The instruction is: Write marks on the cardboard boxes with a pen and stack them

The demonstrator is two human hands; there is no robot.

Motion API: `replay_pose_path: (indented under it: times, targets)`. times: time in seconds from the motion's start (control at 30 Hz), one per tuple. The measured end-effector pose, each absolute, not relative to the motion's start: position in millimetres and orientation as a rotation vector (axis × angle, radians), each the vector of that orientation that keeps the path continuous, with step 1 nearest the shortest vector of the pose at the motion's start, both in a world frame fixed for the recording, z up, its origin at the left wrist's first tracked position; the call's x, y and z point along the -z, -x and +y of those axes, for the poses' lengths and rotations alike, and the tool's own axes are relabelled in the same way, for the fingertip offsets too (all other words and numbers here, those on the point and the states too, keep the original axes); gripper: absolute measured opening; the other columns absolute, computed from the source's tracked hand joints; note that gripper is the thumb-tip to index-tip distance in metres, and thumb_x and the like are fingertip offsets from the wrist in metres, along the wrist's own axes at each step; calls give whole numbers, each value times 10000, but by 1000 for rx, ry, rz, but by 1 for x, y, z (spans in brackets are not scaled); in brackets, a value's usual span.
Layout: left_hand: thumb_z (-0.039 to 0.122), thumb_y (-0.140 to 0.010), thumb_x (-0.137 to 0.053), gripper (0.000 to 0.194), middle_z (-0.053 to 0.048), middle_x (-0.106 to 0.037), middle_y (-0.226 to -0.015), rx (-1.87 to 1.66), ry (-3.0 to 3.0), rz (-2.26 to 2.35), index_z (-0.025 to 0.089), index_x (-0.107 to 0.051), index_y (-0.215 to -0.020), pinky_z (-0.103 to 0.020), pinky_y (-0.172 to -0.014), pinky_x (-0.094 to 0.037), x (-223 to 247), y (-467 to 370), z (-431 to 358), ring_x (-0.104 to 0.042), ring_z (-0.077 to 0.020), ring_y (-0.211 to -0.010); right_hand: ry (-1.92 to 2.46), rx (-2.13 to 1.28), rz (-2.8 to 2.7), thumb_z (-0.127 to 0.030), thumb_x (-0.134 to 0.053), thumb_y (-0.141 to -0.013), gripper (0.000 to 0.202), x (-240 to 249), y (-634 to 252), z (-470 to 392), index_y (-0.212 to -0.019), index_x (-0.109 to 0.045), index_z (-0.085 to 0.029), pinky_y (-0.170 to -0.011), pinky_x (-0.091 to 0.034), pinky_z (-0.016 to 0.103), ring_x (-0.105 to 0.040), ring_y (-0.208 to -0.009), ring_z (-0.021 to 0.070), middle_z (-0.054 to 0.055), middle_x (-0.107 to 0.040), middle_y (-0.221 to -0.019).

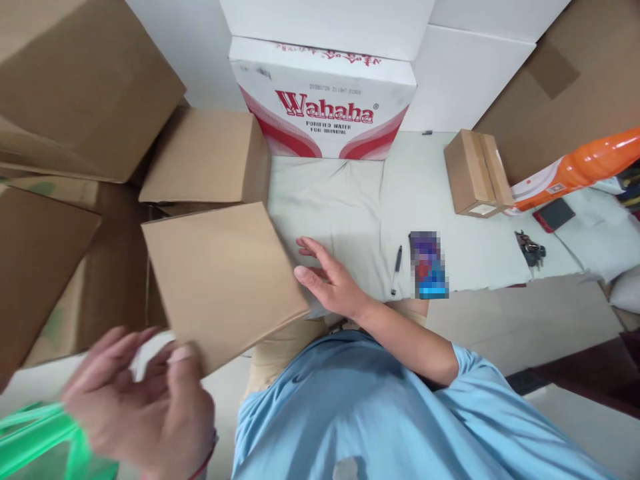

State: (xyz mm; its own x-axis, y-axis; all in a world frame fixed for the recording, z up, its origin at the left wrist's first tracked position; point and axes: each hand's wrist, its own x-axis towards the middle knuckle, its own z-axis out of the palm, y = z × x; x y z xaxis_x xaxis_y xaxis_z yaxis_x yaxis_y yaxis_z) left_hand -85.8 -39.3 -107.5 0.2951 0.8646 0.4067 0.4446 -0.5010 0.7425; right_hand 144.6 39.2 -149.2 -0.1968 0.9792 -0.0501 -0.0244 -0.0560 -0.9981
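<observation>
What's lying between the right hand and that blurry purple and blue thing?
A pen! It's on the pale cloth, between the right hand and the blurry thing, in the head view.

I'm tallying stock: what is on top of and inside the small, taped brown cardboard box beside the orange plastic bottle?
Nothing rests on the small brown cardboard box; tape runs along its top. The closed cardboard hides its contents.

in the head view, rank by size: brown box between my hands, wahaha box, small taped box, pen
1. Brown box and Wahaha box: look alike, and the brown one seems nearer the camera, so unranked
2. Small taped box
3. Pen
</observation>
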Motion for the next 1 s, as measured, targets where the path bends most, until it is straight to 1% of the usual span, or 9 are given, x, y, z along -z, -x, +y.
replay_pose_path:
  times: [0.07,0.17,0.4,0.53,0.63,0.73,0.83,0.9,1.0]
  targets:
    - [513,-969,-709,611,-157,-747,-1445,-1108,-2060,1179,300,-663,-1539,-622,-1110,-613,104,77,-38,-696,-417,-1376,1087,-1485,-1308,-710,-667,-997,727,144,-149,37,-1581,-594,-283,-1256,-529,464,-583,-1530,281,88,-612,-1649]
    - [513,-957,-726,604,-159,-741,-1469,-1108,-2044,1214,290,-685,-1517,-625,-1112,-614,99,73,-41,-702,-420,-1376,1155,-1547,-1223,-675,-709,-987,634,136,-169,27,-1480,-706,-277,-1274,-504,475,-662,-1444,292,61,-725,-1522]
    - [225,-1001,-627,459,-143,-741,-1489,-1096,-2156,853,243,-692,-1455,-511,-1163,-603,88,43,-36,-758,-308,-1322,1395,-1666,-544,-616,-928,-775,570,140,-232,-17,-1209,-838,-258,-989,-667,470,-823,-1108,319,61,-876,-1140]
    - [163,-914,-674,455,-137,-801,-1378,-1152,-2365,626,175,-698,-1368,-447,-1203,-580,88,4,-24,-716,-276,-1383,1421,-1620,-457,-561,-907,-803,467,139,-244,-41,-1152,-834,-259,-905,-685,473,-835,-1028,327,70,-875,-1134]
    - [231,-920,-683,463,-104,-707,-1521,-1270,-2419,839,279,-706,-1380,-570,-1251,-532,93,-10,-26,-558,-337,-1544,1427,-1512,-451,-550,-862,-865,448,138,-247,-53,-1220,-803,-282,-939,-673,466,-827,-1087,319,64,-857,-1219]
    - [328,-962,-698,640,-130,-476,-1727,-1281,-2220,1224,342,-564,-1588,-690,-1257,-480,102,-5,-30,-437,-430,-1618,1388,-1326,-506,-547,-845,-895,474,141,-251,-55,-1313,-750,-345,-989,-649,442,-808,-1136,275,33,-832,-1295]
    - [406,-1058,-620,786,-200,-436,-1747,-1055,-1962,1238,278,-295,-1761,-640,-1256,-500,111,10,-28,-466,-430,-1607,1308,-1130,-679,-489,-864,-898,452,144,-254,-48,-1316,-742,-367,-1067,-599,401,-752,-1235,229,30,-801,-1356]
    - [545,-1074,-600,835,-219,-431,-1752,-958,-1837,1132,251,-254,-1775,-619,-1281,-484,115,20,-25,-465,-427,-1614,1277,-1067,-796,-449,-864,-910,437,145,-255,-42,-1320,-742,-362,-1086,-577,401,-728,-1247,222,44,-788,-1363]
    - [769,-922,-728,1099,-250,-403,-1758,-995,-1723,1109,215,-277,-1758,-626,-1281,-483,118,25,-20,-445,-466,-1619,1266,-1023,-892,-421,-863,-918,388,148,-251,-38,-1284,-751,-354,-1048,-586,409,-735,-1146,221,44,-802,-1247]
